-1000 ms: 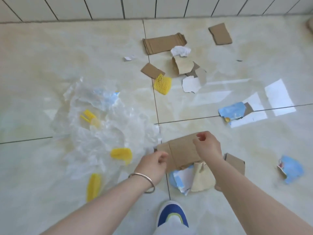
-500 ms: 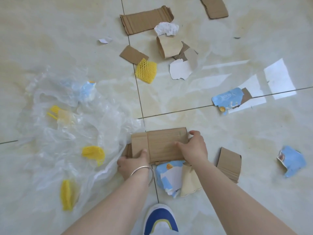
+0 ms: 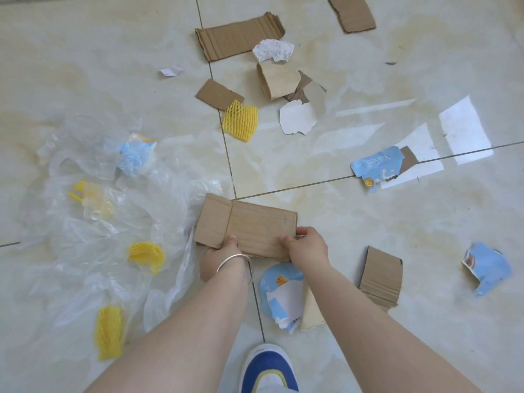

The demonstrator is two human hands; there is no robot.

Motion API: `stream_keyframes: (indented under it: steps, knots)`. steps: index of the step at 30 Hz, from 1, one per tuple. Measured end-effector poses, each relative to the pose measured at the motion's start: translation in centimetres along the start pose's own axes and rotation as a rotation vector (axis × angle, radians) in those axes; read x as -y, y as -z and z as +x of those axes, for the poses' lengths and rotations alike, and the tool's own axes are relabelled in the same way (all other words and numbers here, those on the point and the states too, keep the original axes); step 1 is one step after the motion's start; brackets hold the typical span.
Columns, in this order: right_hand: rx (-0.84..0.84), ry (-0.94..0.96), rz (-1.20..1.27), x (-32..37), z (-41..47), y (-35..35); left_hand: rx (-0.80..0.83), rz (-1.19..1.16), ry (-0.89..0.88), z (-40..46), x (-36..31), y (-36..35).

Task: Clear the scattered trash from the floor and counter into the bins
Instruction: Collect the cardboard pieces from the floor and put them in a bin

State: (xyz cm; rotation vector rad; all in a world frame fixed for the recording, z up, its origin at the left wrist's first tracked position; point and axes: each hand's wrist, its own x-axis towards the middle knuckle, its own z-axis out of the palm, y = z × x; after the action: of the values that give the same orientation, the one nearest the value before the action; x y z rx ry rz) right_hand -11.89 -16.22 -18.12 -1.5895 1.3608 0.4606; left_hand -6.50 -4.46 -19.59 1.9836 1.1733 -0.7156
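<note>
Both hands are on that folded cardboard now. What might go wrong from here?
1. The left hand and right hand pinch the folded cardboard only at its near edge; the far flap may swing open and slip.
2. Its left end overlaps the clear plastic sheet, which could drag along and scatter the yellow foam nets.
3. The torn blue paper lies near the shoe: a slip hazard.

No legible text on anything.
</note>
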Motion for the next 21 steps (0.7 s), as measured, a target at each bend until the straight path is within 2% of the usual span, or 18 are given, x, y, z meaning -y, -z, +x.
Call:
stream_keyframes:
  steps: [3, 6, 8, 10, 12, 14, 17, 19, 21]
  knots:
    - [-0.144, 0.113, -0.169, 0.3, 0.0, -0.4, -0.018, -0.038, -0.055, 0.1, -0.4, 0.0]
    - [-0.185, 0.298, -0.291, 1.4, -0.1, -0.9, -0.014, -0.106, -0.117, 0.5, -0.8, 0.3]
    - [-0.187, 0.365, -0.236, 2.4, 0.0, -1.3, -0.014, -0.161, -0.156, 1.0, -1.0, 1.0]
    - [-0.198, 0.33, -0.087, 3.0, -0.1, -1.5, -0.007, -0.278, -0.205, 1.7, -1.4, 1.9]
    - [-0.214, 0.289, -0.061, 3.0, 0.0, -1.5, -0.002, -0.411, -0.239, 2.6, -1.9, 2.9]
    - [-0.199, 0.342, -0.215, 2.6, 0.0, -1.9, 0.002, -0.58, -0.208, 3.3, -2.7, 4.0]
    - [-0.136, 0.596, -0.515, 2.4, -0.3, -3.4, 0.072, -0.786, -0.099, 3.7, -4.0, 6.0]
    - [-0.098, 0.739, -0.689, 3.0, -0.6, -4.8, 0.114, -0.773, -0.084, 4.0, -4.5, 7.1]
    - [-0.071, 0.791, -0.797, 3.9, -1.0, -6.3, 0.147, -0.688, -0.084, 4.0, -4.8, 8.3]
